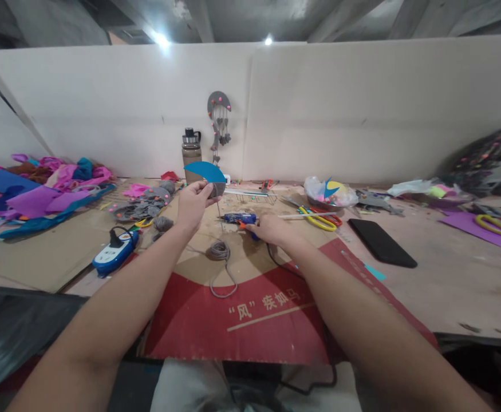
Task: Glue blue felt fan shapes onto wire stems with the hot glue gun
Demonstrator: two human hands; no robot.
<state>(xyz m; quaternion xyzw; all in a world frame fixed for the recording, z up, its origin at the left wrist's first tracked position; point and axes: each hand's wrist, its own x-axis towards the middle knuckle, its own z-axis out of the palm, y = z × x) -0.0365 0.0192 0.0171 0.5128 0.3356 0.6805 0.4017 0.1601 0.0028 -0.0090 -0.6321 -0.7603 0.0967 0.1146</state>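
Observation:
My left hand is raised above the table, its fingers pinched on a blue and grey felt half-disc held upright. My right hand rests lower, closed around the handle of a blue glue gun that lies on the cardboard with its nozzle pointing left. A coil of grey cord lies on the red and brown cardboard sheet between my two forearms, its loose end trailing toward me.
A blue-white power strip sits left. Grey felt pieces and bright fabric scraps fill the far left. A bottle stands at the wall. Yellow scissors, a black phone and a bowl of scraps lie right.

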